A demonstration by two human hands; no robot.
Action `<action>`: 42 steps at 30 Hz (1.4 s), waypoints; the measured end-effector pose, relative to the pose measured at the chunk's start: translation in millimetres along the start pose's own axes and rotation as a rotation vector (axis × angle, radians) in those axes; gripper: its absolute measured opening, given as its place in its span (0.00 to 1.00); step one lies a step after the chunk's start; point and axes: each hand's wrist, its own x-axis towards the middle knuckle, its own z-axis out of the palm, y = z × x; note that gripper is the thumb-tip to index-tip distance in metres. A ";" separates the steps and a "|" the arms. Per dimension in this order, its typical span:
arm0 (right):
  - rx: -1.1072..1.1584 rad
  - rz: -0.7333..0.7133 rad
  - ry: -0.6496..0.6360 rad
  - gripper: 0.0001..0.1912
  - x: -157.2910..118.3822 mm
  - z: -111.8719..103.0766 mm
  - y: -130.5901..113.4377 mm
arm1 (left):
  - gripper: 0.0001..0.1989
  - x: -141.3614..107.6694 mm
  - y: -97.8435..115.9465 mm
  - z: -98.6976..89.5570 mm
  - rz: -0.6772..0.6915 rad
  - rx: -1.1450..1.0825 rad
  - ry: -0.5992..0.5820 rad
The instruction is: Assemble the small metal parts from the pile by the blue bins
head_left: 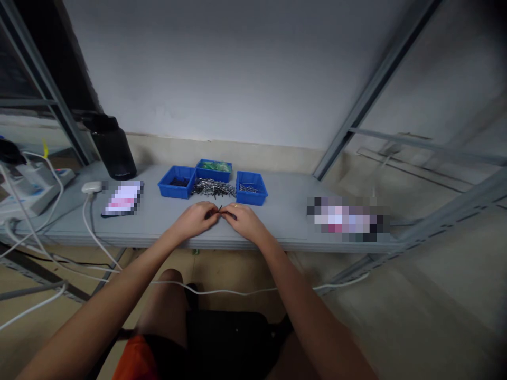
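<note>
1. The left hand (197, 219) has its fingers drawn together in a pinch, the tips closed on one end of a small dark piece (220, 209); the rest of the hand is curled near the front edge of the worktop.
2. The right hand (242, 220) mirrors it, its fingers pinched narrowly on the same piece, so that the fingertips of both hands almost meet. The piece is slim and short, just above the grey, smooth-looking worktop (285, 211); its material is too small to tell.
3. Just beyond the hands lies a loose, tangled heap of thin pieces (214, 188), partly shiny and silvery like metal, partly black and matt.
4. Three rectangular, open bins of blue plastic stand around the heap. The left bin (174, 193) holds small dark pieces, the right bin (252, 198) slender silvery ones, and the rear bin (214, 175) something green and glossy.
5. At the left, a rounded, dark bottle (114, 150) stands upright near the wall. In front of it lies a flat phone (123, 198) with its bright screen blurred, beside a smooth white charger (92, 187) with a cable.
6. Farther left is a white power strip (35, 198) with plugs and looping cables.
7. Well apart at the right, a blurred object (344, 217) lies on the worktop.
</note>
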 end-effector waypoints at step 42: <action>-0.073 0.122 0.020 0.07 0.4 1.0 -0.6 | 0.09 1.2 -4.3 2.5 -0.032 0.025 0.068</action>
